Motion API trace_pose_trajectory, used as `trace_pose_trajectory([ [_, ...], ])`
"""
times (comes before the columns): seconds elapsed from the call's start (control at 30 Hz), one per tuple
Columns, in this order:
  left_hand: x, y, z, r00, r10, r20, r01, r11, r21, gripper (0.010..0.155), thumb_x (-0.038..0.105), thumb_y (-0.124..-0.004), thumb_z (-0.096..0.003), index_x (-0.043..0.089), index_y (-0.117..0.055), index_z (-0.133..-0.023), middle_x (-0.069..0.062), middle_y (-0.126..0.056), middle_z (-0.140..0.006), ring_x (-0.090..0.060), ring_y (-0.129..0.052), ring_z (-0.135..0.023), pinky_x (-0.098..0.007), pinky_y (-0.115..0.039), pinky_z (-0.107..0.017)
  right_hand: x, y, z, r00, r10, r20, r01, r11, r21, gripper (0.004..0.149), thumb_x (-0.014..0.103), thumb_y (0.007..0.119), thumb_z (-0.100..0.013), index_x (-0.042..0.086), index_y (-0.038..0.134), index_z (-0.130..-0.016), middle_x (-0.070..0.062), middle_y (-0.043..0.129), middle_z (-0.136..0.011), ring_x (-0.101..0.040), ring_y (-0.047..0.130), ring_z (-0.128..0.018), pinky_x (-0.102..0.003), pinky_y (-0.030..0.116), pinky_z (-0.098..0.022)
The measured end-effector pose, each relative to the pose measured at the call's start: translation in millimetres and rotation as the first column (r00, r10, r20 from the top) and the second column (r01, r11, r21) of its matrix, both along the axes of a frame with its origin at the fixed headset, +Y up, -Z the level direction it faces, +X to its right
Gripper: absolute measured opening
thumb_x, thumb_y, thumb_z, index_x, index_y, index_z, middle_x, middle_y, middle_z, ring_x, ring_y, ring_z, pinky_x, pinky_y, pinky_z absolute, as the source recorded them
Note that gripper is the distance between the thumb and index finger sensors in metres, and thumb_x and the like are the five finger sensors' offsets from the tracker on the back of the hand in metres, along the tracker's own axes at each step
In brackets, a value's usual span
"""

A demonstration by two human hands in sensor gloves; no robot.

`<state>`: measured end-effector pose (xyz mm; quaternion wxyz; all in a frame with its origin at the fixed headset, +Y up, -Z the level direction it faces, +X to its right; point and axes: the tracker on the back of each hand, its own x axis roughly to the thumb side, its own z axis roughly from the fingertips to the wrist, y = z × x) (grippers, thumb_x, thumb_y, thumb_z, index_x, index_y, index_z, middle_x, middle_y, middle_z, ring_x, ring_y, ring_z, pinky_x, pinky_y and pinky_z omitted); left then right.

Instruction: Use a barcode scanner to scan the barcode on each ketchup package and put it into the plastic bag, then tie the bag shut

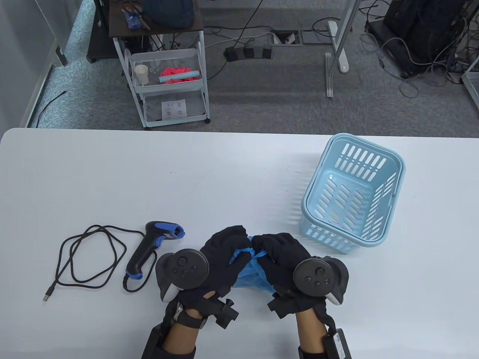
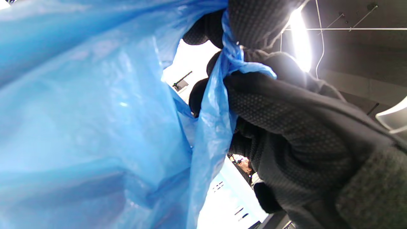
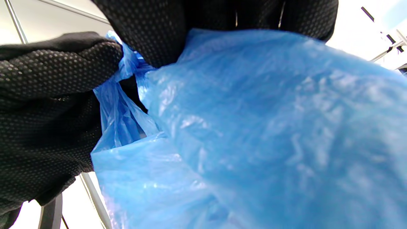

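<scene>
A blue plastic bag [image 1: 250, 275] sits between both hands near the table's front edge. My left hand [image 1: 224, 248] and my right hand [image 1: 275, 250] each pinch a twisted strip of the bag's top, fingertips close together above it. The left wrist view shows the blue bag [image 2: 95, 127] filling the left side, with a knotted strip [image 2: 233, 60] held among black gloved fingers [image 2: 286, 105]. In the right wrist view the bag [image 3: 254, 127] bulges below gloved fingers [image 3: 54, 63] pinching a handle strip [image 3: 127, 63]. The black and blue barcode scanner [image 1: 151, 248] lies to the left. No ketchup package shows.
A light blue slotted basket [image 1: 353, 194] stands at the right with nothing visible inside. The scanner's black cable [image 1: 88, 258] loops at the left, ending in a USB plug [image 1: 46, 297]. Beyond the table stands a white wire cart [image 1: 168, 82].
</scene>
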<state>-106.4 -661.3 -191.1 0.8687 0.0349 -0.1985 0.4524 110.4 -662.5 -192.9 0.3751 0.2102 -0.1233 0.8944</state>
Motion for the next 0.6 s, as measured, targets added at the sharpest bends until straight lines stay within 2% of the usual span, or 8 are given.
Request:
trace_pose_trajectory([
  [0.3,-9,-5,-4,0.998,0.056,-0.018,-0.057,0.998,-0.026,0.042,0.041,-0.072,-0.053,0.022,-0.075,-0.09,-0.004,-0.066,-0.108,-0.039,-0.077,-0.097,-0.063,-0.057,-0.075,9,-1,-4,0.999,-0.046,-0.023,0.045,0.998,-0.054,0.035,0.024,0.081,-0.052,0.017,0.081,-0.086,-0.013,0.09,-0.083,-0.042,0.081,-0.076,-0.062,0.063,-0.064],
  [0.6,-12,-8,-6,0.995,0.088,-0.04,-0.089,0.995,-0.037,0.04,0.043,-0.069,-0.0544,0.027,-0.074,-0.091,-0.002,-0.06,-0.111,-0.039,-0.074,-0.099,-0.063,-0.056,-0.076,10,1,-3,0.998,-0.004,-0.058,-0.001,0.997,-0.075,0.035,0.023,0.083,-0.052,0.017,0.082,-0.086,-0.013,0.09,-0.083,-0.042,0.081,-0.078,-0.062,0.062,-0.065],
])
